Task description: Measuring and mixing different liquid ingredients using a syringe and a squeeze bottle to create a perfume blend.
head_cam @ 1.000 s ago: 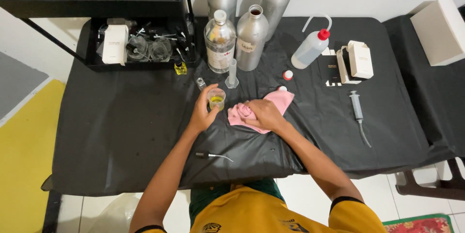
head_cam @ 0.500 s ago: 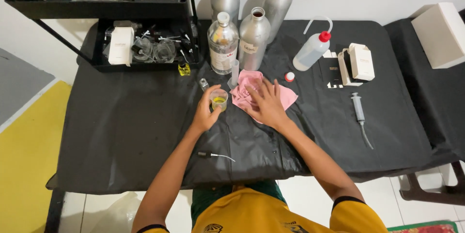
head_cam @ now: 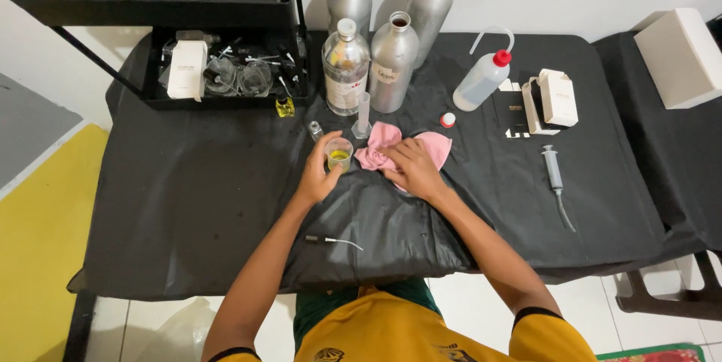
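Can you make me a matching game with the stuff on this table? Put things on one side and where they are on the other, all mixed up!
Things:
1. pink cloth
2. small cup of yellow liquid
3. syringe
4. wash bottle with red cap

Places:
A. in the left hand
B. lying alone right of the arms
C. under the right hand
D. standing beside the metal bottles

Pairs: 1-C, 2-A, 3-B, 4-D

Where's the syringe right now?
In the head view, the syringe lies on the black table to the right of the right hand, just below the small white boxes.
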